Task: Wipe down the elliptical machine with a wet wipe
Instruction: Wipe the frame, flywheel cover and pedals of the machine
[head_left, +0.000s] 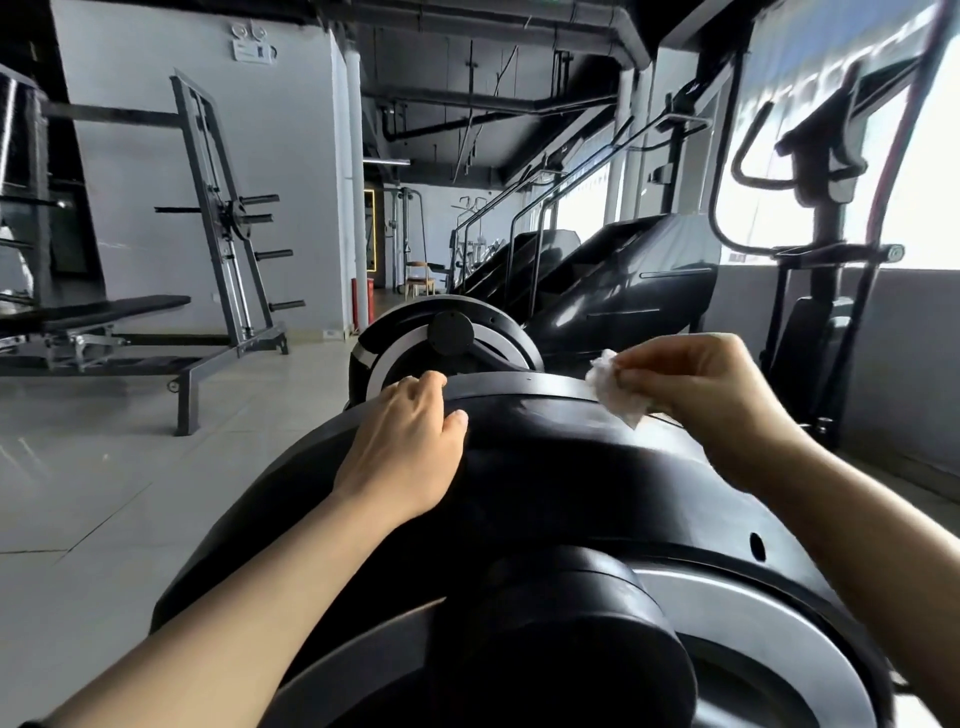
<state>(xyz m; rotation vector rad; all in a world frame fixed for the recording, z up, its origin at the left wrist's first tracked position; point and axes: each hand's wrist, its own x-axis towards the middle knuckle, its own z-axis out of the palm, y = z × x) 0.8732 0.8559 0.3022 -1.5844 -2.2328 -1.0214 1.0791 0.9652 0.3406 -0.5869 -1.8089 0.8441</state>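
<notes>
We are leaning over the elliptical machine (545, 467), and its black rounded housing serves as our landmark, filling the middle and lower part of the view. Our left hand (402, 447) rests on the top of that housing, palm down, the fingers lying loosely over the curved silver-edged ridge and gripping nothing. Our right hand (711, 395) hovers at the right end of the same ridge, its fingers curled round a crumpled white wet wipe (615, 392), which it pinches near the fingertips. The lower corner of the wipe hangs down to the housing's shiny top; we think it touches the surface, though the blur there leaves it uncertain. Below our hands, on the near side of the housing, sits a large black hub (566, 639) ringed by a silver disc (779, 623). Beyond the housing, straight ahead, stands a second black wheel cover (447, 338) with a silver ring. To the left of the housing, across the pale tiled floor (78, 467), stand a weight bench (98, 317) and a plate rack (228, 228). To its right rises a dark upright frame (826, 208) against bright windows.
</notes>
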